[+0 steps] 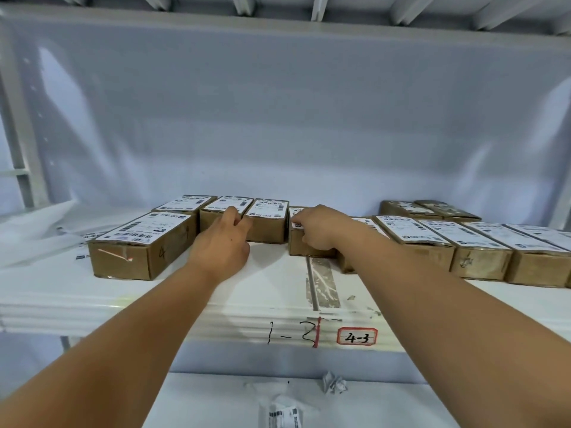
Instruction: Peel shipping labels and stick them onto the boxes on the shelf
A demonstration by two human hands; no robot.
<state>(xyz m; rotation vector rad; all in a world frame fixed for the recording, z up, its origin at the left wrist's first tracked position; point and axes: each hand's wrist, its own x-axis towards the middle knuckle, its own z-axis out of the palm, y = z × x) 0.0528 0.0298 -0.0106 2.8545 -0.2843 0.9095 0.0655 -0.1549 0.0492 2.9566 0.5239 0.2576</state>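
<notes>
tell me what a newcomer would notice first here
Two bare arms reach in from below: the right hand grips the middle box, and the left hand touches a labelled box beside it. More brown boxes line the white shelf on both sides. On its front edge sits a red-bordered tag reading 4-3.

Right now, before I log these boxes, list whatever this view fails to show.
Head view:
Middle box: the right hand covers most of its label.
Left hand: fingertips hidden behind its knuckles; what they touch is unclear.
Label print: too small and blurred to read.
Right-hand row of boxes: runs off the frame's edge, count unknown.
Barcode strip on the lower shelf: cut by the bottom edge.
</notes>
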